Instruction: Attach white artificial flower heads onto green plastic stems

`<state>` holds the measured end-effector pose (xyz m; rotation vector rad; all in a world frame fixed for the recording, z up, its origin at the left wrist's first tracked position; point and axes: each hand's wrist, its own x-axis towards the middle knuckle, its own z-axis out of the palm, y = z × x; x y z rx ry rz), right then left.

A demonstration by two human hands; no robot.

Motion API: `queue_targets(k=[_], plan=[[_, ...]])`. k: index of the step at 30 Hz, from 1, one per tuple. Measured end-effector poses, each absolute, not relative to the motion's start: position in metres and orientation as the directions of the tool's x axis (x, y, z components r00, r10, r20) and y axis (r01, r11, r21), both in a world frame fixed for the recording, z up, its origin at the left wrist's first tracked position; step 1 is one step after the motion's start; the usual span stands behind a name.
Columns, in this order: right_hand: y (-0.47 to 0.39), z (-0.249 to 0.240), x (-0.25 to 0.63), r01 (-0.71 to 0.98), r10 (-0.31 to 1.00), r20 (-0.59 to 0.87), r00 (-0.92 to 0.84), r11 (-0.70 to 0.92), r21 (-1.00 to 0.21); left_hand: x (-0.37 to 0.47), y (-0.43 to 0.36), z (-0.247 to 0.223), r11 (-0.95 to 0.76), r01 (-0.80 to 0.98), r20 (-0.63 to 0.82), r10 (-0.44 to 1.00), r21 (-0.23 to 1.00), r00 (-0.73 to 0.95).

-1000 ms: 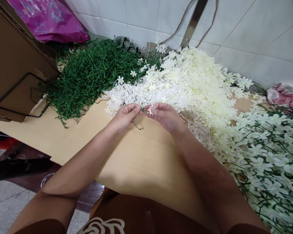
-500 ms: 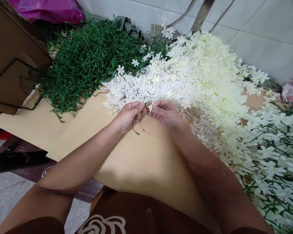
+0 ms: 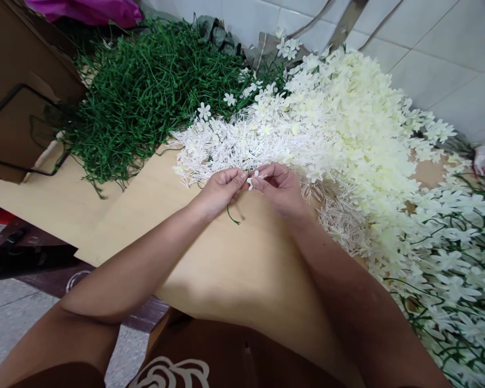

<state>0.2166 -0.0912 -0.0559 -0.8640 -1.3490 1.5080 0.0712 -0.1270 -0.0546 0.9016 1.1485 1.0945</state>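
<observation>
**Green stem (image 3: 233, 216) and white flower (image 3: 253, 178) in a two-hand pinch over the tan board (image 3: 214, 258)**

Left hand (image 3: 221, 189): thumb and fingers pressed together on the stem; its tail dangles below the fist, above the board. Right hand (image 3: 283, 189): thumb and index pinched on one small flower, also above the board, toward its far edge. Fingertips of both hands just beside each other; contact between stem and flower hidden, can't tell.

Handling (judged): both pieces very light. Petals look thin, soft and easily creased, so best held near the flower's centre, not by petal tips. Stem looks slim, bendy, maybe springy and a bit slick; pinch close to the end facing the flower so it doesn't swing.

Around the board: green stem pile (image 3: 153, 91) at its far left; white stamen-like strands (image 3: 226, 148) along its far edge; loose pale flower heads (image 3: 355, 118) beyond the far right; flowers on green stems (image 3: 456, 280) to its right. Cardboard box (image 3: 16, 81) at its left end.

Writing: none readable. Magenta bag (image 3: 97, 11) beyond the board's far left, cut off, no legible lettering. Brown garment (image 3: 275, 361) at the near edge has pale swirls (image 3: 170, 372), no letters. Box side: no label seen.
</observation>
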Motion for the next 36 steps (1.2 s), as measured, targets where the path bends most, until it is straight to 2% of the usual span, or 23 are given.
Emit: queue_targets(k=[7, 16, 23, 30, 36], plan=[[-0.091, -0.063, 0.215, -0.163, 0.936, 0.09, -0.341, 0.035, -0.986, 0.073, -0.127, -0.059, 0.135, -0.123, -0.131, 0.991, 0.983, 0.041], [-0.097, -0.066, 0.214, -0.137, 0.943, 0.032, -0.331, -0.015, -0.99, 0.073, -0.125, -0.062, 0.065, -0.045, -0.061, 0.996, 0.997, 0.069], [-0.096, -0.065, 0.213, -0.184, 0.927, 0.05, -0.372, -0.021, -0.983, 0.073, -0.127, -0.06, 0.039, 0.015, -0.04, 0.992, 0.999, 0.118], [-0.09, -0.064, 0.221, -0.191, 0.871, -0.06, -0.488, -0.174, -0.966, 0.071, -0.124, -0.061, 0.058, -0.043, -0.05, 0.984, 0.997, 0.169], [-0.09, -0.065, 0.22, -0.209, 0.863, -0.036, -0.503, -0.163, -0.964, 0.072, -0.126, -0.056, 0.077, 0.012, -0.078, 0.983, 0.997, 0.167]])
